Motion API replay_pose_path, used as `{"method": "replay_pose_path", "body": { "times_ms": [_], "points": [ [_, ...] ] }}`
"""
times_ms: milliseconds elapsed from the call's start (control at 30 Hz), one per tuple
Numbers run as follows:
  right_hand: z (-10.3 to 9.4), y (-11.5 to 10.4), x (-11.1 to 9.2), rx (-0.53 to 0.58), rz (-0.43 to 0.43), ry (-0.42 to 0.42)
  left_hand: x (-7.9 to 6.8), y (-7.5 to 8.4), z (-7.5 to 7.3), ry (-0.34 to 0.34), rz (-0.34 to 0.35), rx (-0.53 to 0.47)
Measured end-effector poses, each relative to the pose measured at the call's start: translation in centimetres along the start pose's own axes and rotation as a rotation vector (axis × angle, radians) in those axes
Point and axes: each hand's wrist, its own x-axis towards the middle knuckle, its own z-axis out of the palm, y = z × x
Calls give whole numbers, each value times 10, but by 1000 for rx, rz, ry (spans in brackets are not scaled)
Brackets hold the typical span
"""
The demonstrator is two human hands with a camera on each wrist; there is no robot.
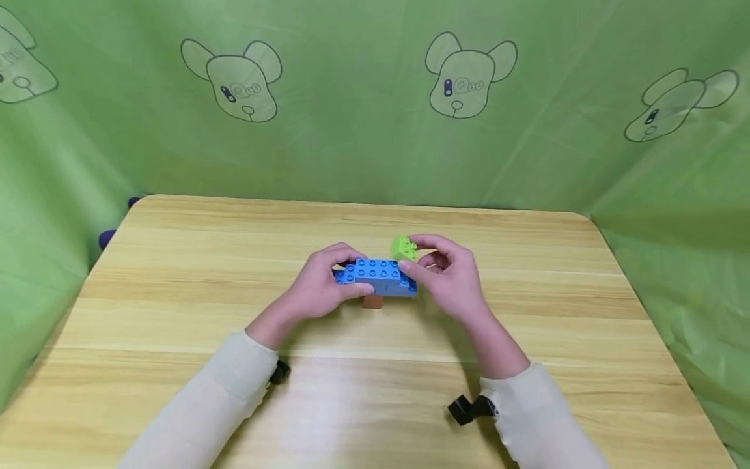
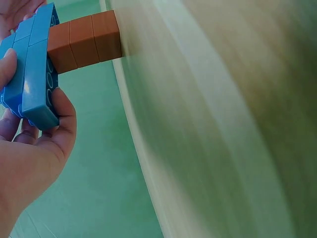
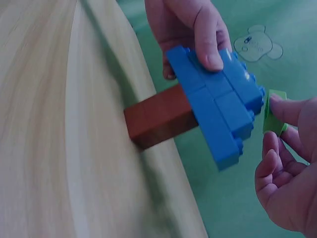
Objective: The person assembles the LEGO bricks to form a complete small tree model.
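Observation:
A stepped stack of blue toy building bricks [image 1: 383,286] sits on top of a column of brown bricks [image 2: 81,42] that stands upright on the table. My left hand [image 1: 319,283] grips the blue stack at its left end, thumb on the near face and fingers round the far side. In my right hand [image 1: 454,280] a light green brick [image 1: 403,249] is pinched between thumb and fingers, tilted, close over the right end of the top blue layer. The right wrist view shows the green brick [image 3: 274,111] right beside the studs of the blue bricks [image 3: 218,99].
The wooden table [image 1: 176,312] has rounded far corners. Green curtains [image 1: 363,150] with mouse-head drawings hang behind it and at both sides. Black devices [image 1: 463,410] are strapped below the sleeves at both wrists.

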Motion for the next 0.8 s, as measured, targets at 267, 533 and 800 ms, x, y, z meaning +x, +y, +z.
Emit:
{"method": "replay_pose_path", "body": {
  "times_ms": [267, 533, 800],
  "points": [
    [9, -9, 1, 0, -139, -104, 1, -1, 0, 6, 16, -2],
    [14, -9, 5, -103, -245, -174, 1, -2, 0, 9, 21, -9],
    [19, -11, 2, -139, -313, -193, 0, -2, 1, 8, 22, -5]
  ]
}}
